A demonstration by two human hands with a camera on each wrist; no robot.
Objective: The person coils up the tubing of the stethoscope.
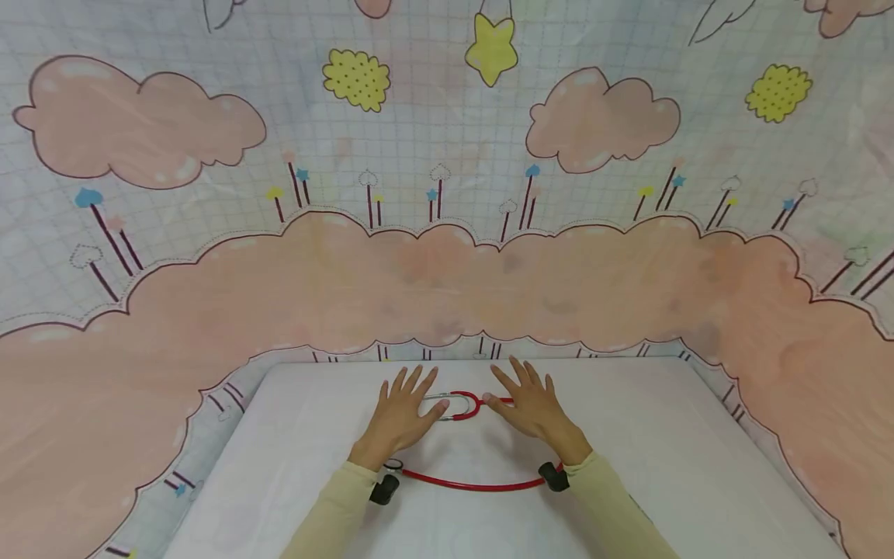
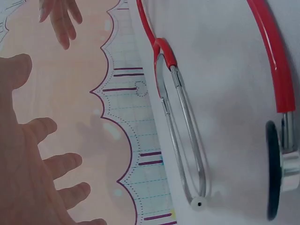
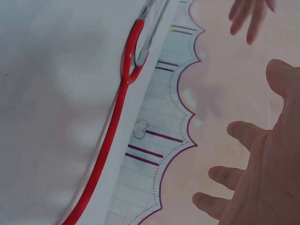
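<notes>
A stethoscope with red tubing [image 1: 475, 487] and a metal headset [image 2: 187, 131] lies on the white table. Its chest piece [image 2: 281, 171], a metal piece with a dark rim, is at the left end of the tubing. Above the headset side my left hand [image 1: 401, 411] is spread with fingers straight, holding nothing. Over the tubing to the right of the Y-joint [image 3: 129, 77], my right hand [image 1: 534, 407] is likewise spread and holds nothing. Both hands hide parts of the stethoscope in the head view.
The white table [image 1: 293, 435] reaches back to a cloth backdrop [image 1: 489, 291] printed with clouds and stars, which also hangs along both sides. Dark wrist-worn pieces [image 1: 385, 490] show under the cuffs of the pale yellow sleeves [image 1: 331, 505].
</notes>
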